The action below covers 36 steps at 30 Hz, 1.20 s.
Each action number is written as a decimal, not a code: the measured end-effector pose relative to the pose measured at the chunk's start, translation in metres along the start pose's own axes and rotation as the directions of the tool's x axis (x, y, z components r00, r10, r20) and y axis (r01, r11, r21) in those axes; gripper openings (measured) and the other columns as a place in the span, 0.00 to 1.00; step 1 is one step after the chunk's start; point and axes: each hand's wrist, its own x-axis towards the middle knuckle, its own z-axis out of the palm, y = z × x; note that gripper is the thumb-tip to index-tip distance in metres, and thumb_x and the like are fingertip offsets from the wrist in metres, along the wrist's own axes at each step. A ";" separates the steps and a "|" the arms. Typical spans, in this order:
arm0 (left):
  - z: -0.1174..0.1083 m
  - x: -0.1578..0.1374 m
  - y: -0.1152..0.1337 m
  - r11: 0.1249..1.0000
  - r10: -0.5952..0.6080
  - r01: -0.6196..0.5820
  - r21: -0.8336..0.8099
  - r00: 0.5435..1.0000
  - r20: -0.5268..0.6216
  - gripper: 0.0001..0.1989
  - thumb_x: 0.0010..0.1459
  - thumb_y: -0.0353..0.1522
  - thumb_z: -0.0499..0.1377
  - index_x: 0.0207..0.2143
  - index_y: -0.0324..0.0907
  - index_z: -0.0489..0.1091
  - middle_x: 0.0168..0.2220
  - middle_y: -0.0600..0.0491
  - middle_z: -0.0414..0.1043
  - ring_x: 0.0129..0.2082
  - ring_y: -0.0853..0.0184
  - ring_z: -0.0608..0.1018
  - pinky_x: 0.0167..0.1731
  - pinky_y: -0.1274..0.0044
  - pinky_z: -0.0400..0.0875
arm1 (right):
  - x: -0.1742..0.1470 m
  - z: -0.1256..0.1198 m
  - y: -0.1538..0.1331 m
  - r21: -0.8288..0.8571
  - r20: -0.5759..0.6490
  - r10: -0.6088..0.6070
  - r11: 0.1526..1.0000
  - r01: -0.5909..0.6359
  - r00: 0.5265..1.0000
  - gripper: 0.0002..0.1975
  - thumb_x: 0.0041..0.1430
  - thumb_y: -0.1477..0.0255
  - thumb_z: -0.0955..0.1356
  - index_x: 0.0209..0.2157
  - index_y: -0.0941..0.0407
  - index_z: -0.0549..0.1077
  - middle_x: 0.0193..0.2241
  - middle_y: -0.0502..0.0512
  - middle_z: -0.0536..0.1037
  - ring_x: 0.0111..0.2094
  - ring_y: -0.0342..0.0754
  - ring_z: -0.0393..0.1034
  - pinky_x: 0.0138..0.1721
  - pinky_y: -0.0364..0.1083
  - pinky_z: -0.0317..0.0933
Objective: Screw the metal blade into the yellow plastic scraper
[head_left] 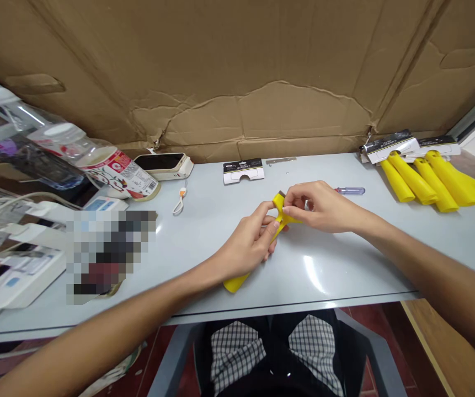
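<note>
A yellow plastic scraper (pixel 235 283) with a long handle and a forked head is tilted over the near middle of the table. My left hand (pixel 249 242) is wrapped around its upper handle, hiding part of it. A dark edge shows at the tip of the head. At the fork, my right hand (pixel 318 207) is closed in a pinch against the yellow plastic; whatever lies between its fingertips is too small or hidden to name. Just behind the right hand lies a screwdriver (pixel 351 191) with a clear purplish handle. Farther back are a thin metal strip (pixel 281 160) and a tiny metal piece (pixel 287 173).
More yellow scrapers (pixel 439 184) with black-and-white cards lie at the back right. A loose card (pixel 243 171) is near the cardboard (pixel 262 55) wall. Leftward are a phone box (pixel 165 165), a white-orange strap (pixel 178 201), a tilted labelled bottle (pixel 117 171) and a power strip (pixel 22 281) with cables.
</note>
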 end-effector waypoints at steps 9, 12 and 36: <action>-0.001 0.002 -0.002 0.999 -0.006 0.008 -0.037 0.999 0.048 0.20 0.75 0.40 0.51 0.63 0.42 0.63 0.33 0.51 0.76 0.20 0.71 0.69 0.22 0.76 0.70 | -0.001 -0.005 0.000 -0.016 0.059 0.004 1.000 -0.004 0.998 0.07 0.66 0.68 0.69 0.34 0.55 0.76 0.23 0.46 0.74 0.24 0.41 0.62 0.30 0.45 0.53; -0.001 0.001 -0.001 1.000 0.003 -0.002 -0.024 0.999 0.044 0.20 0.75 0.39 0.52 0.63 0.42 0.64 0.29 0.53 0.74 0.19 0.71 0.69 0.22 0.76 0.70 | -0.002 -0.006 -0.001 -0.043 0.058 0.010 0.999 -0.007 0.998 0.07 0.66 0.68 0.69 0.34 0.55 0.76 0.22 0.46 0.73 0.24 0.42 0.61 0.30 0.46 0.52; -0.002 0.002 -0.004 1.000 0.002 -0.003 0.015 0.997 0.077 0.20 0.76 0.38 0.50 0.65 0.41 0.60 0.34 0.53 0.75 0.21 0.73 0.69 0.23 0.76 0.71 | -0.002 -0.005 -0.008 -0.062 -0.003 0.088 0.994 -0.088 0.996 0.07 0.62 0.68 0.70 0.31 0.55 0.77 0.25 0.49 0.77 0.27 0.44 0.67 0.32 0.47 0.57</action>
